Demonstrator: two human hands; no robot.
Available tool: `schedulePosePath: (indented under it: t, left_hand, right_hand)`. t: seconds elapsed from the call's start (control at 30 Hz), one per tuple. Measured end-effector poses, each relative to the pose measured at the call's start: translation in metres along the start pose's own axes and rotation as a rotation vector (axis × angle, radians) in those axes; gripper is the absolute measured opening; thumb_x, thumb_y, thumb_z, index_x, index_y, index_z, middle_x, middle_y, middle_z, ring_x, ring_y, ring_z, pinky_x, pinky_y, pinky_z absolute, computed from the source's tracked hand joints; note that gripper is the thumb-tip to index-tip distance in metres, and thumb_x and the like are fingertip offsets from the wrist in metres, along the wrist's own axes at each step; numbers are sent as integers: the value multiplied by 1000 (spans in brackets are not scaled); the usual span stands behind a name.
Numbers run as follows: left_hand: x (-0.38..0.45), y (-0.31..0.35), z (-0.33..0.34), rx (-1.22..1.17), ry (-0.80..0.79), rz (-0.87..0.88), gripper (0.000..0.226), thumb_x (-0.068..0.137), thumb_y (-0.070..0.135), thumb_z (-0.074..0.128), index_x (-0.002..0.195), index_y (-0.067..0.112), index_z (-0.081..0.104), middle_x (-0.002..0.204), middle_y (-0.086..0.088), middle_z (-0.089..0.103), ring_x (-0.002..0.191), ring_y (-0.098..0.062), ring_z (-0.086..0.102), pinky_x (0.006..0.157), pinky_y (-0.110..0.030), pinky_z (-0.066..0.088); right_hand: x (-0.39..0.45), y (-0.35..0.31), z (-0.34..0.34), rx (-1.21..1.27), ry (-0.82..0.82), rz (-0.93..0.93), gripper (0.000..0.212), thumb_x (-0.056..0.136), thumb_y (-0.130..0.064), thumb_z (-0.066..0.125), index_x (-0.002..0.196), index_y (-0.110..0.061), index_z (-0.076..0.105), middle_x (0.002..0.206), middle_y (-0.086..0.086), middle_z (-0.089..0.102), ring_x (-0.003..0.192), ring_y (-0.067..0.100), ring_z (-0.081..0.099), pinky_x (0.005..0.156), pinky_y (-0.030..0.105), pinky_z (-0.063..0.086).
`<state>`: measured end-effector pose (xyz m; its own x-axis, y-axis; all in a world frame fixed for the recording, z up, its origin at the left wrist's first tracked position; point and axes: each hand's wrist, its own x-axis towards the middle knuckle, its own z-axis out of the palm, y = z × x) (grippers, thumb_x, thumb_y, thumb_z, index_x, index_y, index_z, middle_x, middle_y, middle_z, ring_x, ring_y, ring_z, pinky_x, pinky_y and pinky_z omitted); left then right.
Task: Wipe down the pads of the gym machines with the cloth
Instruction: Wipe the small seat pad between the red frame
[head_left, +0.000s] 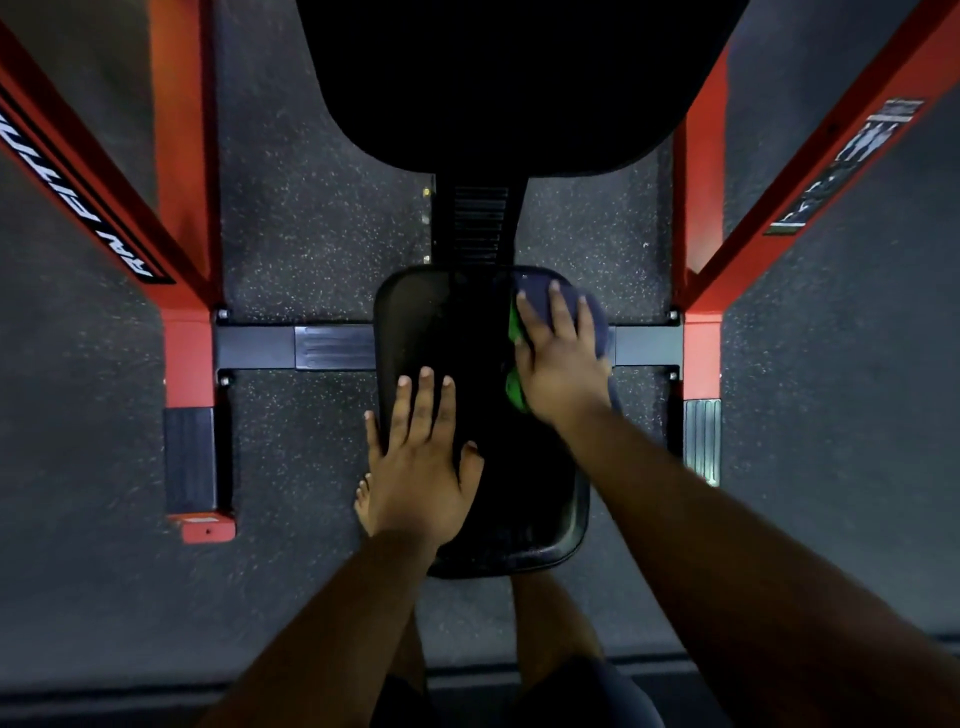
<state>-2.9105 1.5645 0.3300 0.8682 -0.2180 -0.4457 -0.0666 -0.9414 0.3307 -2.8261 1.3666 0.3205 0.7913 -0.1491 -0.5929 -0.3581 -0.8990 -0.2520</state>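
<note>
The seat pad (467, 332) is black, glossy, and rounded-rectangular, lying flat and lengthwise below a larger black back pad (519, 78). The cloth (597, 317) is dark blue with a green portion showing at its inner edge. It lies bunched on the far right corner of the seat pad, partly overhanging the right edge.

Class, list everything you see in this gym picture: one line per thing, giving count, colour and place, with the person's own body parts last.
Seat pad: one, black, centre, under both hands.
Back pad: one, black, top centre.
Cloth: one, dark blue with green, on the seat pad's far right part, under the right hand.
Frame beams: red, left and right.
Crossbar: one, black, beneath the seat pad.
Floor: dark, speckled.
Left hand: flat on the seat pad.
Right hand: pressing the cloth.
Bare foot: beside the seat pad, left.
</note>
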Motion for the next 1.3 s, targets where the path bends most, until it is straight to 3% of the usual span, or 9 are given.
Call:
schedulePosePath:
  t: [0.1, 0.33, 0.6, 0.7, 0.8, 0.9, 1.0, 1.13, 1.3]
  left_hand:
    - [-1, 0, -1, 8, -14, -6, 72, 100, 52, 26, 164, 26, 4, 172, 1, -5, 157, -19, -15, 125, -59, 2]
    - [1, 4, -7, 10, -50, -21, 72, 99, 50, 25, 164, 25, 7, 172, 0, -2, 157, -19, -12, 124, -62, 7]
    - [1, -1, -3, -69, 32, -11, 81, 97, 52, 27, 163, 18, -5, 172, 3, -5, 157, -14, -13, 126, -57, 0]
    - [-2, -3, -6, -134, 67, -44, 84, 96, 50, 30, 162, 17, -9, 171, 0, -8, 156, -12, -14, 126, -55, -2]
    - [-6, -3, -9, -168, 92, -76, 85, 96, 51, 35, 163, 16, -5, 172, -1, -8, 157, -13, -13, 125, -58, -3]
    - [-9, -10, -10, -110, 29, -125, 88, 96, 62, 29, 162, 19, -10, 170, 3, -16, 155, -12, -21, 124, -57, -11]
    - [-7, -16, -11, -109, -41, -167, 90, 94, 70, 20, 161, 21, -14, 168, 5, -25, 151, -9, -31, 121, -56, -19]
    - [-14, -19, -12, -111, -43, -140, 85, 96, 63, 19, 161, 19, -15, 168, 5, -25, 149, -6, -32, 122, -57, -16]
    - [-39, -31, -12, -160, -58, -200, 93, 94, 75, 14, 161, 16, -13, 168, 4, -23, 152, -9, -27, 124, -56, -13]
  right_hand:
    - [32, -7, -9, 10, -5, 30, 56, 105, -46, 31, 158, -48, 12, 170, -14, -7, 157, 22, -8, 108, 75, 25]
    - [-101, 2, 20, -44, -31, -22, 59, 104, -49, 36, 158, -46, 15, 171, -13, -5, 157, 17, -9, 109, 73, 25]
    - [53, -30, -4, -91, -11, 19, 59, 104, -43, 30, 159, -45, 9, 171, -11, -8, 157, 23, -10, 110, 79, 12]
    - [24, -46, 4, -205, -5, -195, 59, 105, -44, 31, 160, -41, 10, 171, -12, -3, 157, 20, -2, 114, 72, 15]
    - [-4, -10, 0, -246, -15, -374, 68, 101, -61, 36, 160, -46, 5, 171, -16, -4, 157, 15, 4, 116, 65, 20]
    - [21, 6, -12, -206, -24, -180, 81, 94, -75, 35, 159, -47, -3, 170, -13, -14, 157, 20, -12, 113, 76, 4]
    - [48, -41, 2, -189, 14, -83, 75, 97, -64, 35, 161, -39, 5, 172, -6, -5, 157, 29, -5, 113, 77, 8]
    - [25, -108, 25, -226, 16, -293, 64, 104, -48, 30, 162, -33, 11, 172, -9, -1, 157, 22, 2, 117, 69, 8]
    - [10, -73, 17, -300, -68, -556, 65, 103, -57, 31, 161, -45, 3, 171, -15, -4, 157, 13, -1, 119, 65, 1]
